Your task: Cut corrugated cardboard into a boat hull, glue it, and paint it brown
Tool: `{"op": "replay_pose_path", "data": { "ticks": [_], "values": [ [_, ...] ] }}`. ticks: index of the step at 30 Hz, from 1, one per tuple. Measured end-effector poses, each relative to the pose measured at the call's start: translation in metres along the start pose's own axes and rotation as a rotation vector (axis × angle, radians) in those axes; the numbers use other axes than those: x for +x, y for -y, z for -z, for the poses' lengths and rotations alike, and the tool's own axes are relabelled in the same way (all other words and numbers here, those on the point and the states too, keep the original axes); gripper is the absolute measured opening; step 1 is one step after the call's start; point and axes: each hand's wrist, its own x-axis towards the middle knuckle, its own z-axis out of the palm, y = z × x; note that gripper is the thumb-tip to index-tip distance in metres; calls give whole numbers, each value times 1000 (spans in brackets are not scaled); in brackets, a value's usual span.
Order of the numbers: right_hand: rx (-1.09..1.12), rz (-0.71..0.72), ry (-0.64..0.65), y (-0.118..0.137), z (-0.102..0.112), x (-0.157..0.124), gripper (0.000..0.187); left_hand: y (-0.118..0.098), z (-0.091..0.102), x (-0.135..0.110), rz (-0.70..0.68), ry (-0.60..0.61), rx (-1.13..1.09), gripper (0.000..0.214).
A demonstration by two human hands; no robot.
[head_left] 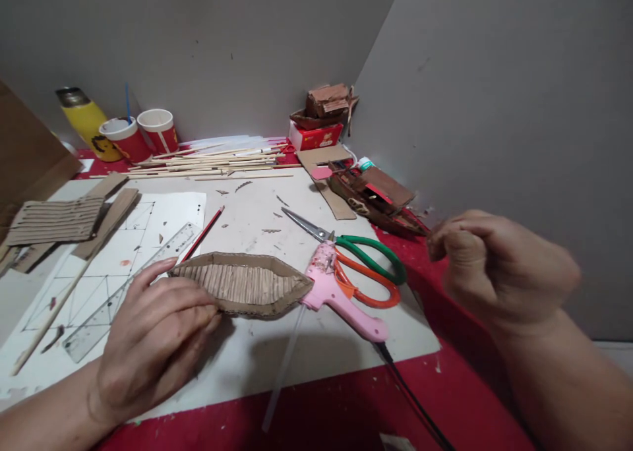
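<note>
My left hand [153,335] grips the near end of a boat-shaped cardboard hull [242,285], thumb below and fingers along its rim. The hull lies on a white sheet [321,342], its pointed tip touching a pink glue gun [336,296]. My right hand [487,266] hovers to the right above the red table, fingers curled and pinched together; whatever it holds, if anything, is too small to see. Green-handled scissors [356,250] and orange-handled scissors [368,286] lie just behind the glue gun.
A clear ruler [133,279], red pencil [202,233] and drawing paper [99,273] lie at left, with corrugated cardboard pieces [54,220]. Wooden sticks [212,162], two red cups [143,134] and a yellow bottle [86,118] stand at the back. Brown model boats [376,197] sit by the right wall.
</note>
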Motion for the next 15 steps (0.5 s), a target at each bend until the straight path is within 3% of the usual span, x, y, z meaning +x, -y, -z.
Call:
{"op": "replay_pose_path", "data": {
  "ticks": [5, 10, 15],
  "values": [
    [161, 14, -5, -1, 1, -3, 19, -14, -2, 4, 223, -122, -140, 24],
    [180, 67, -57, 5, -2, 3, 18, -2, -2, -1, 85, 19, -3, 25],
    [122, 32, 102, 10, 0, 4, 13, 8, -10, -8, -36, 35, 30, 34]
  ]
}}
